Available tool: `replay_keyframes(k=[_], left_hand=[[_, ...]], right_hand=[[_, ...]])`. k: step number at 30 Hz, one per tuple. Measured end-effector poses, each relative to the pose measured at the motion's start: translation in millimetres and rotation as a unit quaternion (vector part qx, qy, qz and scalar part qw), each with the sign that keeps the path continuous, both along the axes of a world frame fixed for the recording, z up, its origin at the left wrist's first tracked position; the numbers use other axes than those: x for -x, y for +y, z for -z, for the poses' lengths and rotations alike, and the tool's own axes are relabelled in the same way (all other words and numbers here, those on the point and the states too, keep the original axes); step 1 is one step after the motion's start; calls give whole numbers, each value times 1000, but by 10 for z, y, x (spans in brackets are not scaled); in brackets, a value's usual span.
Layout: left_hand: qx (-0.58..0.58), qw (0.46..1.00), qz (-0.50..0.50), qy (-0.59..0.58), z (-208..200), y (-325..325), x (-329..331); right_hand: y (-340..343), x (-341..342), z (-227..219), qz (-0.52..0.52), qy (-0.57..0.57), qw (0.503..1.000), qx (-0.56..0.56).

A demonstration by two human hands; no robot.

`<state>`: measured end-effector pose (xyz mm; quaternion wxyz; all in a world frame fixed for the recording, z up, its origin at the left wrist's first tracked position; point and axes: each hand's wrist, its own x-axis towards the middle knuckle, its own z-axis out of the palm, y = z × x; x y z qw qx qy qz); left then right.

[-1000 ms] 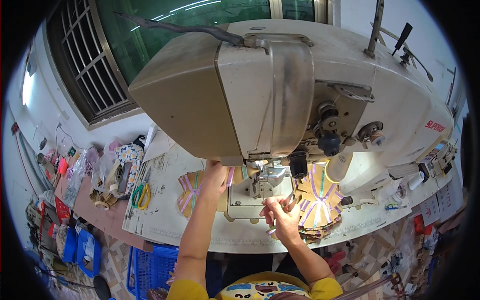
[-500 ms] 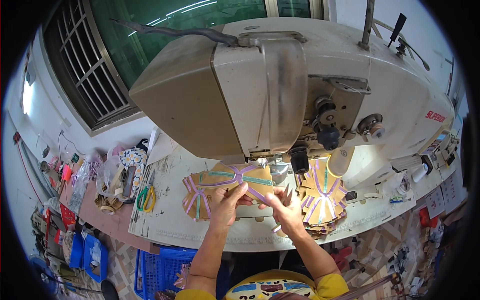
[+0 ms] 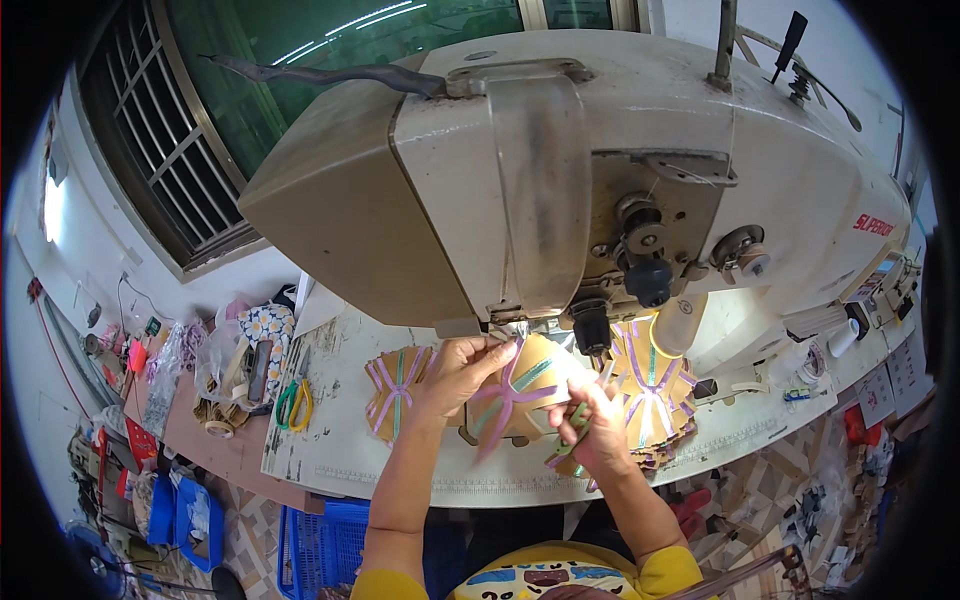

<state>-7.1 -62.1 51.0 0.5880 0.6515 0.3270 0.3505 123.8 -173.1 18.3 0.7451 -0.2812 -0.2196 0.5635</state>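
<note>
A tan fabric piece (image 3: pixel 530 397) with crossed purple and green strips is lifted and curved below the sewing machine's needle area. My left hand (image 3: pixel 462 378) pinches its upper left edge close to the presser foot. Beside its right edge, my right hand (image 3: pixel 600 425) is closed around what look like thread snips (image 3: pixel 608 374), pointed tips up; whether these fingers also grip the fabric cannot be told. Similar strip-covered pieces (image 3: pixel 390 385) lie at the left. A thicker stack of them (image 3: pixel 650 390) sits at the right.
The sewing machine head (image 3: pixel 440 180) fills the space above my hands. Green- and yellow-handled scissors (image 3: pixel 294 405) rest on the white table (image 3: pixel 340 465) at the left, near bags and a phone (image 3: pixel 258 368). Blue baskets (image 3: pixel 325 545) stand below. A cone (image 3: pixel 680 325) is behind the right stack.
My left hand has moved up toward the needle area, and the fabric piece has been turned and curved. My right hand has shifted slightly right and turned, its pointed tool with it.
</note>
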Motion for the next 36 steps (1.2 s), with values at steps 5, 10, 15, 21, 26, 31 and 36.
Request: replay_keyframes(k=[5,10,15,21,26,31,36], left_hand=[[71,995,23,-70,172,-63,-70],[66,993,-6,-96,214,-116,-112],[52,994,-21,-96,233,-216,-129],[50,997,32,-44,245,-519,6],[67,995,25,-76,247,-502,-20],[85,992,41,-82,232,-317,-21],[97,992,52,-55,99,-143,-64]], right_hand=[[60,-261,29,65,-47,997,12],[114,-339,-27,76,-62,995,-6],[142,-355,24,102,-121,987,14],[184,-458,-63,64,-149,986,31],[239,-473,-33,89,-106,990,35],[312,-431,-32,120,-68,990,-26],[394,-472,10,130,-74,988,-36]])
